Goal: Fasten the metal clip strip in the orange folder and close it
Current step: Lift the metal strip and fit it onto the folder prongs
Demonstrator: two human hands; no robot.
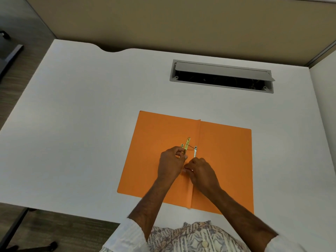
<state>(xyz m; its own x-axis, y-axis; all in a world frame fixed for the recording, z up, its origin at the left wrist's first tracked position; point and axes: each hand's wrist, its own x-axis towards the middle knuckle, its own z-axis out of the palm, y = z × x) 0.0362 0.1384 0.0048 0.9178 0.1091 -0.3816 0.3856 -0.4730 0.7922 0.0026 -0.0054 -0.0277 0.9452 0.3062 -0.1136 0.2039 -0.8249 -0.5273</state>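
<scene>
An orange folder point(223, 160) lies open and flat on the white desk, its spine fold running toward me. Near the fold, my left hand point(170, 165) pinches a gold metal clip strip point(186, 145) that tilts up off the left leaf. A thin prong with a small end piece point(195, 150) stands up beside it. My right hand point(200, 172) rests on the fold just below, fingertips closed on the lower part of the fastener, which the fingers hide.
A grey cable hatch point(221, 76) with its lid propped open is set into the white desk point(81, 124) behind the folder. A beige partition point(181, 24) stands along the desk's far edge. Chair legs point(11, 51) show on the floor at left.
</scene>
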